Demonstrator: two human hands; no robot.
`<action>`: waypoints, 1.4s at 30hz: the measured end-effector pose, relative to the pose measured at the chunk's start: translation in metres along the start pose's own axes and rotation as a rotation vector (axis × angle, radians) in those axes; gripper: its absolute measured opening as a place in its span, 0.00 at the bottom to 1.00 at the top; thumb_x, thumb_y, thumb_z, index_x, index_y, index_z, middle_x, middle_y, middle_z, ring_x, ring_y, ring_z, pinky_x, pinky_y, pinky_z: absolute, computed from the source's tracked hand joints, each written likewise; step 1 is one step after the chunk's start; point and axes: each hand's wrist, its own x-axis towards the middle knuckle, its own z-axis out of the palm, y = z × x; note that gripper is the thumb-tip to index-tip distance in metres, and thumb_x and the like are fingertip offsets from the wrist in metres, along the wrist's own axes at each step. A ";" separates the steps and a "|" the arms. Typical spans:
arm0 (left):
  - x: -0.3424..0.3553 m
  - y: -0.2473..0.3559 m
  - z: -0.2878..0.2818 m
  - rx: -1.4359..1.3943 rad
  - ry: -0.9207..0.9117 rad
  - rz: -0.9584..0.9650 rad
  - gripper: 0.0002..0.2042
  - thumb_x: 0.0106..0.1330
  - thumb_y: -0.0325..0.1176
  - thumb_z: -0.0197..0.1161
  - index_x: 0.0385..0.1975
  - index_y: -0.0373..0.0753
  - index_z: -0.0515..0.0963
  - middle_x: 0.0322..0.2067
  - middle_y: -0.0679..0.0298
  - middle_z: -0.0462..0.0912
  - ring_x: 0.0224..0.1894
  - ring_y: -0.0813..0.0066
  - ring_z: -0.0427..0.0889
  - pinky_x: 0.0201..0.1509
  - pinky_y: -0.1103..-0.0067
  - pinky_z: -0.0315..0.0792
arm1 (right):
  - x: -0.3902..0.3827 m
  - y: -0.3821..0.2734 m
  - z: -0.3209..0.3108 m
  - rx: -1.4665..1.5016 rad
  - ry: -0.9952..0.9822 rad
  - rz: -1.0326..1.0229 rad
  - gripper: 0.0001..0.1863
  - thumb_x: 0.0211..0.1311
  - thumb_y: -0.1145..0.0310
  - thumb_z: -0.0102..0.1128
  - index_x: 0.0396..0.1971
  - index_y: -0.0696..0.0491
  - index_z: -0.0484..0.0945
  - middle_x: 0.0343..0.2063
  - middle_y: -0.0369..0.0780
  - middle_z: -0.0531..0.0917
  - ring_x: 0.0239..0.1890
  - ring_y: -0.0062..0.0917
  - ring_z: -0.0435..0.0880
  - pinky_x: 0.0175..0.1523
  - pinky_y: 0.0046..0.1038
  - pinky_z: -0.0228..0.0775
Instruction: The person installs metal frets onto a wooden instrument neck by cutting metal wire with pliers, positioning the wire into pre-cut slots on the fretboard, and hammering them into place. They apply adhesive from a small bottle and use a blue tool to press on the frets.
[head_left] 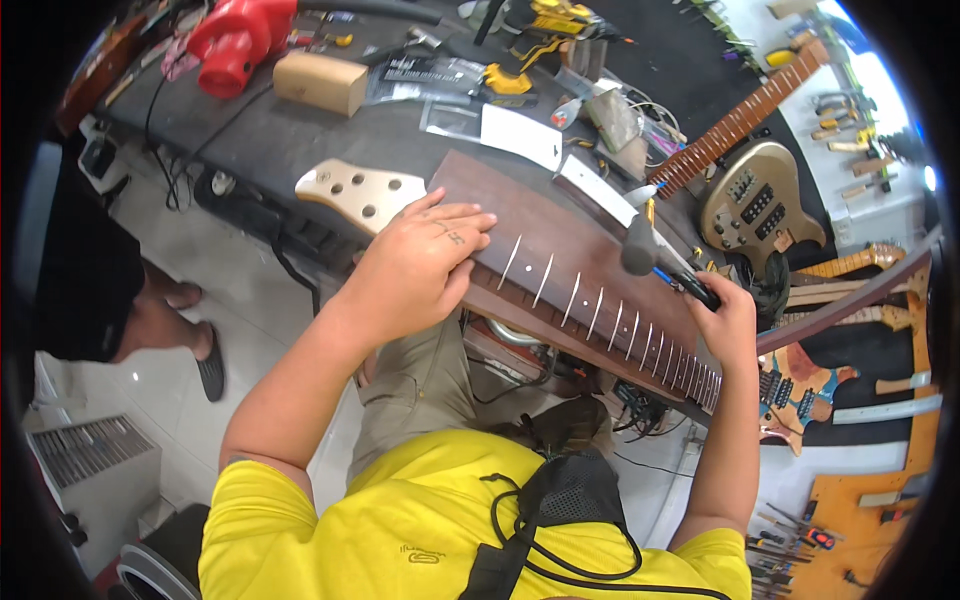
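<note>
A guitar neck (612, 328) lies along the near edge of a table (245, 140), headstock (350, 190) to the left, a brown board (530, 205) just beyond. Open tabletop separates headstock from wood block (318, 83); a drill (560, 17) and packets (430, 82) crowd the far side. The left hand (420, 255) spans neck and board, palm down, part-open, elbow bent; whether it grips cannot be told. The right hand (728, 310), forearm nearly upright, is closed around a hammer (638, 255), its head above the board.
</note>
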 end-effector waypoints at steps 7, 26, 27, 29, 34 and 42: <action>0.075 -0.011 -0.023 0.100 -0.175 -0.305 0.10 0.67 0.28 0.64 0.44 0.33 0.86 0.44 0.44 0.90 0.49 0.41 0.88 0.57 0.57 0.81 | 0.004 0.043 0.039 0.091 0.004 -0.022 0.19 0.58 0.67 0.78 0.48 0.56 0.88 0.41 0.50 0.91 0.43 0.43 0.90 0.52 0.38 0.80; 0.177 -0.131 0.050 0.823 -0.600 -0.288 0.13 0.67 0.24 0.60 0.43 0.28 0.89 0.46 0.37 0.89 0.52 0.41 0.91 0.58 0.54 0.84 | 0.008 0.091 0.019 0.084 0.058 -0.105 0.12 0.66 0.68 0.71 0.47 0.56 0.89 0.38 0.48 0.89 0.43 0.42 0.89 0.52 0.40 0.80; 0.172 -0.145 0.049 0.806 -0.576 -0.291 0.12 0.67 0.25 0.59 0.41 0.27 0.88 0.46 0.36 0.89 0.52 0.39 0.90 0.58 0.53 0.83 | 0.014 0.088 0.010 0.060 0.010 -0.038 0.12 0.66 0.67 0.69 0.46 0.55 0.90 0.42 0.49 0.91 0.48 0.44 0.90 0.56 0.42 0.81; 0.169 -0.144 0.048 0.745 -0.505 -0.309 0.12 0.67 0.25 0.59 0.41 0.26 0.87 0.45 0.35 0.89 0.52 0.38 0.90 0.58 0.53 0.83 | 0.014 0.109 -0.003 0.111 0.073 0.124 0.13 0.66 0.68 0.68 0.46 0.54 0.90 0.42 0.49 0.91 0.48 0.44 0.90 0.56 0.43 0.81; 0.182 -0.119 0.017 0.404 -0.249 -0.281 0.11 0.70 0.27 0.56 0.44 0.30 0.83 0.40 0.44 0.90 0.44 0.44 0.90 0.51 0.60 0.82 | -0.019 0.199 -0.019 -0.199 -0.119 0.442 0.20 0.62 0.65 0.69 0.53 0.55 0.88 0.51 0.52 0.89 0.57 0.47 0.88 0.63 0.43 0.79; 0.090 0.066 -0.029 -0.738 0.030 -0.478 0.10 0.70 0.28 0.59 0.45 0.36 0.85 0.45 0.63 0.88 0.50 0.75 0.84 0.60 0.75 0.76 | -0.025 0.225 0.022 -0.327 0.005 0.003 0.21 0.54 0.55 0.72 0.44 0.53 0.90 0.46 0.54 0.82 0.55 0.53 0.77 0.63 0.49 0.70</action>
